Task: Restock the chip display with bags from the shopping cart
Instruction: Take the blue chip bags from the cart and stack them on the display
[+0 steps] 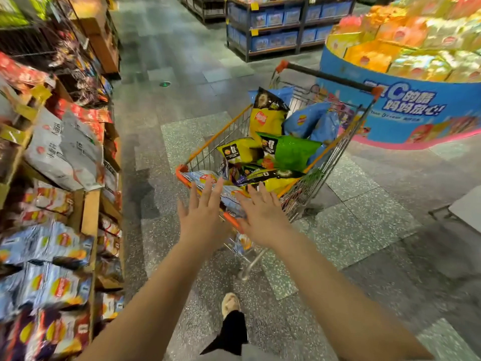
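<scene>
At frame centre, a wire shopping cart with orange trim (346, 142) is seen on the speckled floor, loaded with yellow, green and blue chip bags (291, 152). Both arms are extended toward its near corner. The left hand (201, 217) and right hand (263, 217) are held side by side, fingers spread straight, nothing gripped, above a pale blue bag (229, 198). The wooden chip display shelving (89, 212) occupies the left edge.
</scene>
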Available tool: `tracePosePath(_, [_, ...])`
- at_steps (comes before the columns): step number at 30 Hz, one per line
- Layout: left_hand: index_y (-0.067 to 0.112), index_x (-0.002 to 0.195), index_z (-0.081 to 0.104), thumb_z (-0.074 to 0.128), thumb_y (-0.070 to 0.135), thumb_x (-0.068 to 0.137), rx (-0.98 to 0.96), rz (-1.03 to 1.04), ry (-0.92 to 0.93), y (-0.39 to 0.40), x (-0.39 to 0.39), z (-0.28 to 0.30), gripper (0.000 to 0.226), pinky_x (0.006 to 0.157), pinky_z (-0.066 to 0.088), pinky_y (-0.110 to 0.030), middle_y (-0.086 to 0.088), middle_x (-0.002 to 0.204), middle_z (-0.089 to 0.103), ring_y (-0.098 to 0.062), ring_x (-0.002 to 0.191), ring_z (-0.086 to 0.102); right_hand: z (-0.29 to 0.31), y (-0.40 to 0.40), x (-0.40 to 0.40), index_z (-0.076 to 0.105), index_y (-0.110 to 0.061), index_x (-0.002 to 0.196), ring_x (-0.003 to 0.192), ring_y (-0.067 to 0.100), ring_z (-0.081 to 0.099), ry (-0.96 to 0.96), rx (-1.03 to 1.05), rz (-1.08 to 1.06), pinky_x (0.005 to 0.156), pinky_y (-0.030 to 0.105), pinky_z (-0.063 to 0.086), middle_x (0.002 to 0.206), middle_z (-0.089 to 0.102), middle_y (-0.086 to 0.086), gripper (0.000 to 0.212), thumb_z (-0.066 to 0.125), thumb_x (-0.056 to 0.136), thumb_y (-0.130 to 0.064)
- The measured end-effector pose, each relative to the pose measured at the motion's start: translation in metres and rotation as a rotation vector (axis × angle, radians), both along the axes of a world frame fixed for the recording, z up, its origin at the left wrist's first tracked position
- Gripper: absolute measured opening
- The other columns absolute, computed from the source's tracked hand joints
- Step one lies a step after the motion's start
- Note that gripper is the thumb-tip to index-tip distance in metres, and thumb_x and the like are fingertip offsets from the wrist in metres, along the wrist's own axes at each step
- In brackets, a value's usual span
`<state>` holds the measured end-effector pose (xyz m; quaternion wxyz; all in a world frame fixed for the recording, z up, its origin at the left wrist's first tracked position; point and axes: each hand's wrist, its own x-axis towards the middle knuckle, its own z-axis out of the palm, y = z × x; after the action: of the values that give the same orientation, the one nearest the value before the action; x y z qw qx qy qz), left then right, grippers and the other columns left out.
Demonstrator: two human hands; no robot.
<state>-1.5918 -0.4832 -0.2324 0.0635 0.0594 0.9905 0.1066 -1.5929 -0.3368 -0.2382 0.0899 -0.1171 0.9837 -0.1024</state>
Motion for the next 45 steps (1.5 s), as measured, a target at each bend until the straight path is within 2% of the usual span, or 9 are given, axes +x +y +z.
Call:
tracePosePath(5, [0.032, 0.145, -0.032, 0.044, 0.047, 0.097, -0.035, 0.025, -0.048, -0.004, -0.086, -0.004, 0.091, 0.113, -0.010, -0.060, 0.002, 0.156, -0.031, -0.032, 0.143, -0.029, -0.001, 0.001, -0.077, 0.003, -0.028, 0.154, 0.147, 0.031, -0.014, -0.017, 0.074, 0.025, 0.117, 0.046, -0.009, 0.161, -0.006, 0.010, 0.064, 0.038, 0.102, -0.040])
tracePosePath(14, [0.035, 0.147, -0.026, 0.044, 0.042, 0.096, -0.131, 0.086, 0.017, -0.020, -0.188, -0.013, 0.087, 0.106, -0.021, -0.062, -0.001, 0.149, -0.042, -0.037, 0.138, -0.035, -0.005, -0.008, -0.183, -0.004, -0.029, 0.154, 0.147, 0.030, -0.014, -0.007, 0.090, 0.063, 0.117, 0.046, -0.009, 0.161, -0.009, 0.008, 0.069, 0.039, 0.101, -0.036])
tracePosePath(18, [0.036, 0.146, -0.029, 0.046, 0.050, 0.095, -0.130, 0.142, -0.007, -0.034, -0.203, -0.022, 0.092, 0.095, -0.030, -0.060, 0.001, 0.139, -0.049, -0.035, 0.136, -0.040, -0.017, -0.015, -0.223, -0.005, -0.031, 0.153, 0.147, 0.029, -0.014, -0.064, 0.098, 0.153, 0.117, 0.044, -0.007, 0.161, -0.011, 0.009, 0.079, 0.051, 0.097, -0.034])
tracePosePath(22, [0.036, 0.133, -0.040, 0.041, 0.058, 0.094, -0.153, 0.237, -0.078, -0.045, -0.207, -0.021, 0.092, 0.091, -0.034, -0.057, 0.000, 0.138, -0.052, -0.033, 0.125, -0.048, -0.035, -0.024, -0.264, -0.010, -0.031, 0.152, 0.147, 0.028, -0.012, -0.120, 0.126, 0.280, 0.118, 0.042, -0.005, 0.161, -0.012, 0.008, 0.086, 0.055, 0.095, -0.034])
tracePosePath(28, [0.038, 0.118, -0.050, 0.041, 0.062, 0.093, -0.164, 0.421, -0.119, -0.054, -0.199, -0.027, 0.098, 0.100, -0.028, -0.060, 0.001, 0.131, -0.057, -0.031, 0.125, -0.050, -0.058, -0.046, -0.304, -0.014, -0.029, 0.151, 0.147, 0.031, -0.011, -0.200, 0.203, 0.495, 0.118, 0.042, -0.004, 0.160, -0.011, 0.012, 0.088, 0.054, 0.095, -0.036])
tracePosePath(32, [0.038, 0.126, -0.045, 0.042, 0.061, 0.093, -0.138, 0.503, -0.195, -0.043, -0.203, -0.034, 0.096, 0.108, -0.018, -0.064, 0.000, 0.137, -0.053, -0.033, 0.135, -0.041, -0.066, -0.054, -0.326, -0.018, -0.032, 0.150, 0.147, 0.030, -0.009, -0.214, 0.241, 0.658, 0.118, 0.044, -0.003, 0.160, -0.012, 0.014, 0.101, 0.062, 0.088, -0.045])
tracePosePath(36, [0.041, 0.131, -0.042, 0.042, 0.060, 0.094, -0.114, 0.531, -0.242, -0.027, -0.206, -0.044, 0.094, 0.109, -0.019, -0.064, 0.003, 0.133, -0.057, -0.029, 0.131, -0.044, -0.090, -0.044, -0.343, -0.022, -0.037, 0.147, 0.147, 0.032, -0.009, -0.316, 0.262, 0.711, 0.118, 0.054, 0.004, 0.159, -0.018, 0.011, 0.114, 0.066, 0.079, -0.059])
tracePosePath(40, [0.042, 0.123, -0.045, 0.039, 0.062, 0.094, -0.102, 0.594, -0.304, -0.021, -0.205, -0.050, 0.092, 0.111, -0.017, -0.063, 0.003, 0.140, -0.050, -0.029, 0.135, -0.042, -0.116, -0.037, -0.354, -0.026, -0.038, 0.145, 0.147, 0.033, -0.011, -0.385, 0.325, 0.759, 0.116, 0.058, 0.009, 0.157, -0.024, 0.009, 0.114, 0.069, 0.082, -0.043])
tracePosePath(45, [0.045, 0.117, -0.048, 0.037, 0.062, 0.095, -0.116, 0.670, -0.324, -0.010, -0.200, -0.051, 0.089, 0.106, -0.025, -0.059, 0.004, 0.140, -0.049, -0.024, 0.129, -0.045, -0.136, -0.041, -0.362, -0.024, -0.036, 0.147, 0.146, 0.035, -0.012, -0.423, 0.384, 0.851, 0.116, 0.057, 0.010, 0.156, -0.027, 0.008, 0.117, 0.072, 0.080, -0.047])
